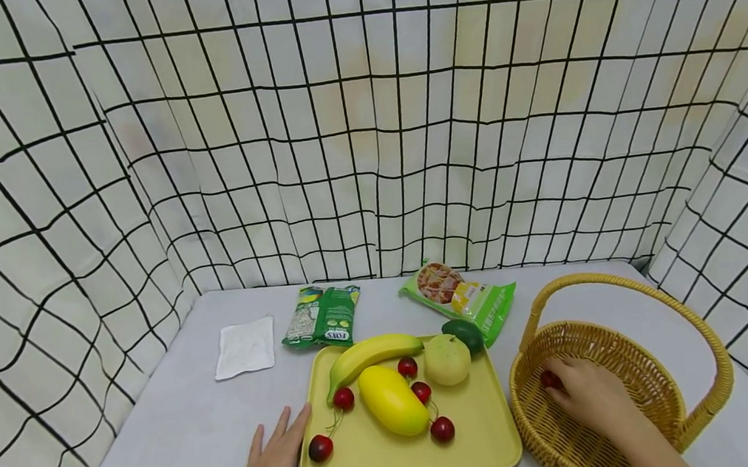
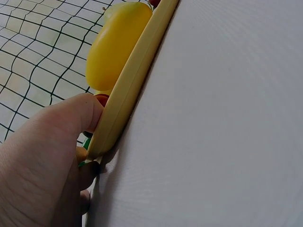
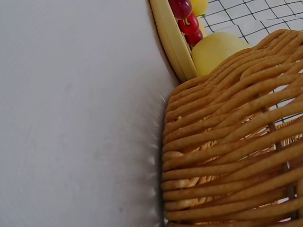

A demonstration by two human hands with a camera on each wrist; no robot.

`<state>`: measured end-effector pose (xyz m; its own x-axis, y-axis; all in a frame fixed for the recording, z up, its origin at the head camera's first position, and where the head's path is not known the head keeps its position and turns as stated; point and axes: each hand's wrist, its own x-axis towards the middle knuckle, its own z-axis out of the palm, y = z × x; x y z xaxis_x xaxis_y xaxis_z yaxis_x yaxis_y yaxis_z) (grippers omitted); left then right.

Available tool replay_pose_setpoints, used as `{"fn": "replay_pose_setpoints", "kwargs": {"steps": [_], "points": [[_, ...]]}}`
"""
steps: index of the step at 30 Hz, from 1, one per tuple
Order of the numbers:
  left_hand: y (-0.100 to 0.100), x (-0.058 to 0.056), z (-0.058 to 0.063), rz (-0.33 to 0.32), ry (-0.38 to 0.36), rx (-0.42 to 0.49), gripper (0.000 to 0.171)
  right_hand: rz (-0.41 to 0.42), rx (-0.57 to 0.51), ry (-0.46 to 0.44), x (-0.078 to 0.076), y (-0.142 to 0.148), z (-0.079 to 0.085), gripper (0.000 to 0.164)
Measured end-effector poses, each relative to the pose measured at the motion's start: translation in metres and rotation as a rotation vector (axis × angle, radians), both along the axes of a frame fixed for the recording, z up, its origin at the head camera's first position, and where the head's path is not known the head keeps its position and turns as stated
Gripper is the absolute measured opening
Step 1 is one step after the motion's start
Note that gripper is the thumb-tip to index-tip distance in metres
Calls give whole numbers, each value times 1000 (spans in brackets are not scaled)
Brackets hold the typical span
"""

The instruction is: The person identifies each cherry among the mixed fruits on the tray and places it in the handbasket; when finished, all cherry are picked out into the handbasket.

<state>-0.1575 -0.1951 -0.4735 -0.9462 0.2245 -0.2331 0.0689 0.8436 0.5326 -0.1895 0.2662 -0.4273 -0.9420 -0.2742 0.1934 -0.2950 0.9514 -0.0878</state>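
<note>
Inside the wicker basket (image 1: 530,435), at the right, my right hand (image 1: 595,396) pinches a dark red cherry (image 1: 550,379) near the left inner wall. The right wrist view shows only the basket's woven outside, with that hand hidden. My left hand (image 1: 273,457) touches the left edge of the yellow tray (image 1: 479,439), fingers spread and thumb at the near corner. On the tray lie a banana (image 1: 371,354), a yellow mango (image 1: 393,401), a round pale-yellow fruit (image 1: 447,360) and several cherries (image 1: 442,429). A dark green fruit (image 1: 466,335) sits at the far right corner.
Behind the tray lie a green snack packet (image 1: 323,316) and a green-and-white food bag (image 1: 463,298). A white folded cloth (image 1: 244,348) is at the far left. The basket's tall handle (image 1: 632,281) arches over its opening. Black-grid netting surrounds the white table (image 1: 183,413).
</note>
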Motion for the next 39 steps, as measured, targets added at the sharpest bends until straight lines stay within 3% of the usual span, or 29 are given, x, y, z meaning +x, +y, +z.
{"fn": "replay_pose_setpoints", "kwargs": {"steps": [12, 22, 39], "points": [[0, 0, -2, 7, 3, 6, 85, -25, 9, -41, 0, -1, 1, 25], [0, -1, -2, 8, -2, 4, 86, -23, 25, -15, 3, -1, 3, 24], [1, 1, -1, 6, 12, 0, 86, 32, 56, 195, 6, -2, 7, 23]]}}
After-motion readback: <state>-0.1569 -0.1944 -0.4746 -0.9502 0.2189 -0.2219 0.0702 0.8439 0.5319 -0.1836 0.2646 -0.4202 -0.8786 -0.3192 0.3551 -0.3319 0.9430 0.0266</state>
